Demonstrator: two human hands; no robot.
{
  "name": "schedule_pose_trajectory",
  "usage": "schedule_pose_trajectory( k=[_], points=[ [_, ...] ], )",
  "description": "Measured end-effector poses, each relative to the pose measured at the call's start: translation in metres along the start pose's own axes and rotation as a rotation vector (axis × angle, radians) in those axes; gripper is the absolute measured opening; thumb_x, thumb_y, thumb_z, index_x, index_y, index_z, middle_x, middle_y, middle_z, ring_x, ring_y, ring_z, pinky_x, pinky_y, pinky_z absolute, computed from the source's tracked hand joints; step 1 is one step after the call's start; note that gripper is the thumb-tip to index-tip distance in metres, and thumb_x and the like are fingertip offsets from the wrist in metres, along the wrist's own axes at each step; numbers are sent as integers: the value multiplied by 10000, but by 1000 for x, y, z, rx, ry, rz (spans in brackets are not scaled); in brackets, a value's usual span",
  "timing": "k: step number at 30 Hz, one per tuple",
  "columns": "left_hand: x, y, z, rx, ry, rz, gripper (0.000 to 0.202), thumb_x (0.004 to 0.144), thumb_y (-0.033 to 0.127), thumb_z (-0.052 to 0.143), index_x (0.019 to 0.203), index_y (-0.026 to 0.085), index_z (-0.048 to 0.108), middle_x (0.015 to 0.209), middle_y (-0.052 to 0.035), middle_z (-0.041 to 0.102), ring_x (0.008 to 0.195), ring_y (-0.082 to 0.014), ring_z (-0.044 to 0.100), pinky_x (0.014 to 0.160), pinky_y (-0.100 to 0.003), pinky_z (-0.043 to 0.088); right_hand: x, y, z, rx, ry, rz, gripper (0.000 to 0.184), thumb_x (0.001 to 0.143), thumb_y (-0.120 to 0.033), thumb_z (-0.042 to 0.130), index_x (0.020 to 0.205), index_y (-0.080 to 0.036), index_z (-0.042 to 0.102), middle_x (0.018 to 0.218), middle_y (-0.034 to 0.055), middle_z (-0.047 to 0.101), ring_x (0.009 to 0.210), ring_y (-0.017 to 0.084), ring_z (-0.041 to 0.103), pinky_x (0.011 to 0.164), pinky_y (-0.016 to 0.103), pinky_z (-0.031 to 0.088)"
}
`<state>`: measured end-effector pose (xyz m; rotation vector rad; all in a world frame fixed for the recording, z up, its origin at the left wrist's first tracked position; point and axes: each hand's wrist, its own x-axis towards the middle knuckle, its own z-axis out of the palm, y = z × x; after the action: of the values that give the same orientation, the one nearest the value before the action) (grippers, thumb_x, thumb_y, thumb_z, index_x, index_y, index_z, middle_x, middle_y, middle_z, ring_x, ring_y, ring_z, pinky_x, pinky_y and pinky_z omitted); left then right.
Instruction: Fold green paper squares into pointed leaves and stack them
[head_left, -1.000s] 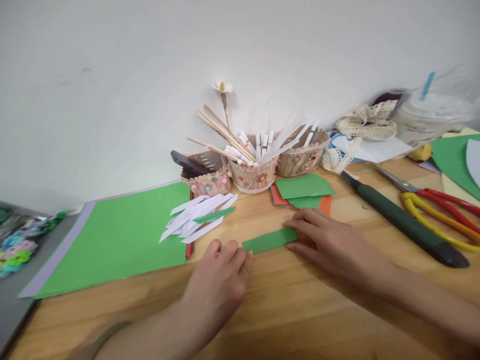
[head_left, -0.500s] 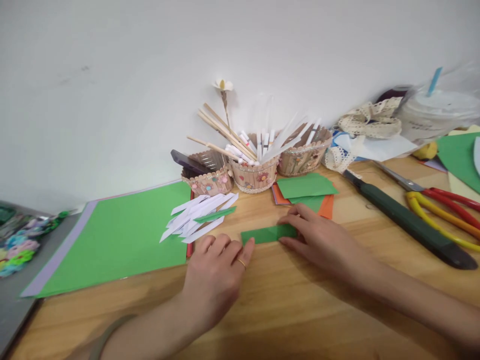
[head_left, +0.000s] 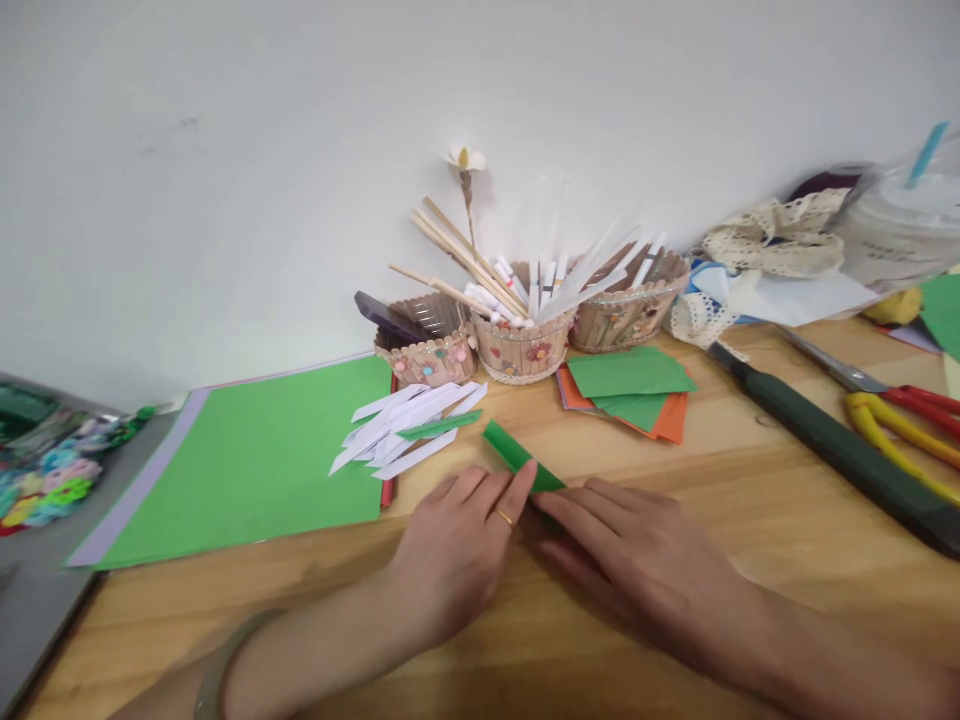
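Because the wooden table (head_left: pixel 465 690) looks firm and flat, it should suit careful pressing work. Left of the middle basket (head_left: pixel 521 350) lies the large green sheet (head_left: pixel 262 460); well off to the basket's right rests the dark green cutter (head_left: pixel 847 445), clear of the fingers. In front of the basket, toward the person, are the right hand (head_left: pixel 637 540) and the left hand (head_left: pixel 461 545). Nearer the basket, to its front left, is the pile of white paper strips (head_left: pixel 409 420), and to its front right the stack of coloured cards (head_left: pixel 626 375).

The smallest piece, the green paper strip (head_left: pixel 508 447), slants directly in front of the basket. The left index finger lies on it and the right fingertips meet its near end; the thumbs are hidden or dim, so I cannot tell whether either hand pinches or merely presses. The step in hand looks like creasing: best to match the long edges first, keep one end still, then run a fingertip along with even pressure, since thin paper could skew.
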<state>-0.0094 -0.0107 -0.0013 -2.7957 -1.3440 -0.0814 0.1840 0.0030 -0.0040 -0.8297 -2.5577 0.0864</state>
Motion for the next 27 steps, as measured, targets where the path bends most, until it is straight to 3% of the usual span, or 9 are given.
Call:
schedule_pose_trajectory(
  k=[5, 10, 13, 16, 20, 27],
  points=[
    [2, -6, 2, -70, 3, 3, 450, 820, 69, 453, 1269, 109, 451, 1149, -97, 592, 972, -231, 533, 833, -365, 491, 5, 2, -8, 213, -67, -68, 259, 878, -103, 373, 986, -146, 604, 913, 68, 658, 798, 172, 591, 693, 294, 496],
    [2, -10, 3, -19, 58, -5, 436, 807, 72, 516, 1228, 186, 508, 1192, -89, 565, 996, -231, 538, 795, -365, 508, 8, 20, -9, 153, -124, -125, 254, 881, -113, 404, 974, -157, 637, 976, 80, 650, 850, 199, 571, 722, 337, 505],
    [2, -9, 6, 82, 289, -1, 307, 860, 134, 520, 1153, 211, 568, 1137, -73, 592, 940, -197, 554, 761, -328, 508, 7, 25, -6, 92, -142, -140, 259, 907, -132, 390, 953, -144, 645, 931, 80, 653, 841, 212, 567, 710, 358, 513],
    [2, -9, 9, 110, 526, 117, 149, 906, 181, 513, 991, 177, 636, 1020, -22, 646, 902, -148, 556, 818, -297, 481, 7, 26, -4, 43, -118, -149, 286, 926, -148, 361, 952, -112, 644, 946, 103, 654, 859, 223, 571, 716, 365, 521],
    [-1, -12, 13, 154, 514, 234, 133, 884, 123, 534, 935, 146, 654, 1018, -22, 670, 1006, -191, 537, 916, -382, 427, 6, 28, -2, 7, -57, -155, 278, 932, -164, 368, 942, -113, 641, 963, 99, 665, 844, 216, 583, 696, 351, 522],
    [-4, -8, 12, 110, 475, 250, 226, 899, 84, 431, 907, 97, 657, 876, -68, 685, 852, -185, 575, 871, -390, 443, 6, 32, -3, 71, -70, -111, 248, 923, -187, 421, 801, -173, 636, 953, 51, 674, 831, 183, 579, 702, 320, 494]
  ],
)
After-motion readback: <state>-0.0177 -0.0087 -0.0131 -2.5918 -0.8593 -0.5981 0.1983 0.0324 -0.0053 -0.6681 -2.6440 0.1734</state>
